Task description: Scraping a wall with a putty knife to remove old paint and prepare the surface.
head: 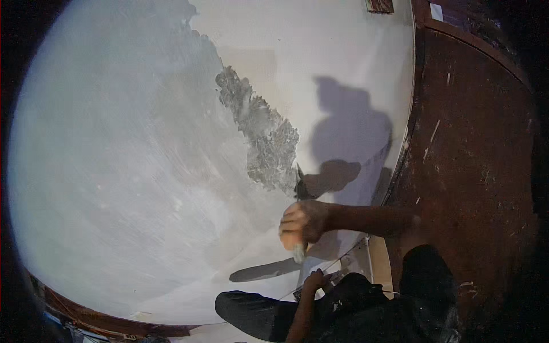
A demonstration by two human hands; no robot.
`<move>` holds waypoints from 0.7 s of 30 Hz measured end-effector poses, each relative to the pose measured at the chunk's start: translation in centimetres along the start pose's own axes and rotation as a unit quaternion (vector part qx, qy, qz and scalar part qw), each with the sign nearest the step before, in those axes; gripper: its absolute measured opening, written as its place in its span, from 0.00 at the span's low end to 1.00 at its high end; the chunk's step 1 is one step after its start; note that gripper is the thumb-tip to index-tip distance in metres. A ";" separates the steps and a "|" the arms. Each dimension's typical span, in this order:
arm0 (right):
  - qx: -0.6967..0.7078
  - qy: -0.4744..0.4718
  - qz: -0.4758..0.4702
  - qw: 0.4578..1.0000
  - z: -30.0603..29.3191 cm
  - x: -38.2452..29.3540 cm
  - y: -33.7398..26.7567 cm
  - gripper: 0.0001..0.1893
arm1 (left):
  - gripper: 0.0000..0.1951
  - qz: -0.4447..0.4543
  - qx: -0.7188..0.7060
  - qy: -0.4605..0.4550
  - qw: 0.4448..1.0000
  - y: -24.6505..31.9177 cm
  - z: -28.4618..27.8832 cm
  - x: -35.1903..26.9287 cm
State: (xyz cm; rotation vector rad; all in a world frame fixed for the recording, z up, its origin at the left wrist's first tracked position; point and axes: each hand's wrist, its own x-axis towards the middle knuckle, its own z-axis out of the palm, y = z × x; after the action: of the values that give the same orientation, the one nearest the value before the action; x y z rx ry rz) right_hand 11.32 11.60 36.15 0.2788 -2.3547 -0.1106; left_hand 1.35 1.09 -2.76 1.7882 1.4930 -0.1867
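A broad pale wall-like surface (180, 240) fills most of the view. Grey, uneven wet-looking filler (272, 148) runs across it in a rough diagonal band. My right hand (302, 225) is closed around the handle of a scraper (299, 254). The thin dark blade, seen nearly edge-on, reaches up to the lower end of the band; whether it touches cannot be told. Lower down, by my knees, is my left hand (316, 279), fingers curled. Dark and pale bits show beside it, but what it holds is unclear.
My dark-clothed legs (261, 313) are at the bottom. A stained brown floor (472, 141) stretches along the right. Beside my knee stands a tan board or box edge (381, 261). A small wooden block (380, 5) shows at the top. Shadows fall on the surface.
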 end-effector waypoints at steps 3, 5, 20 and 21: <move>-0.070 -0.054 -0.132 0.987 0.4 0.7 -0.9 0.16 | 0.36 -0.021 -0.003 -0.007 1.000 0.0 -0.2 -0.1; -0.017 0.012 -0.068 0.997 0.8 0.1 0.3 0.16 | 0.36 -0.004 0.002 -0.018 1.000 -0.1 -0.4 -0.1; 0.049 -0.052 0.098 0.993 -0.9 -1.4 1.8 0.15 | 0.36 -0.010 -0.011 -0.032 0.999 -1.4 1.5 1.5; 0.061 -0.001 0.083 0.995 -1.5 -1.3 1.5 0.13 | 0.36 -0.032 -0.007 -0.006 0.999 -1.4 1.2 1.5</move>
State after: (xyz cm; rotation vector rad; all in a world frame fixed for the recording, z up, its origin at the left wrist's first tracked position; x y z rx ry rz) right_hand 12.97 13.39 36.57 0.1397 -2.3801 0.1133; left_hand 0.99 1.51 -5.08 1.7277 1.5404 -0.2169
